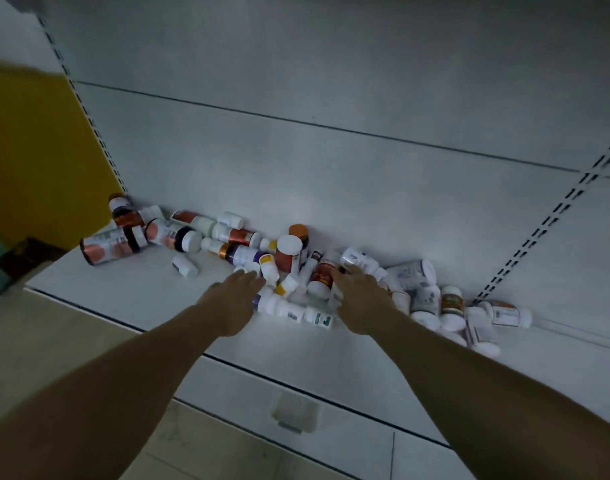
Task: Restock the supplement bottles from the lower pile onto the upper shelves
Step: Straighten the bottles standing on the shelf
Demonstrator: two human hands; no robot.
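Several supplement bottles (289, 252) lie tumbled in a pile along the back of the white bottom shelf (123, 289), most on their sides, with white, orange and dark labels. My left hand (232, 299) reaches over the middle of the pile with fingers stretched out, its fingertips near a small yellow-labelled bottle (268, 266). My right hand (360, 296) is spread over the pile just to the right, fingertips touching a red-labelled bottle (322, 277). Neither hand holds anything.
The white back panel (331, 150) rises behind the pile, with slotted uprights at the left (89, 116) and right (538, 230). A yellow wall (37, 150) and a dark box (26, 254) are at the left. Pale floor lies below the shelf's front edge.
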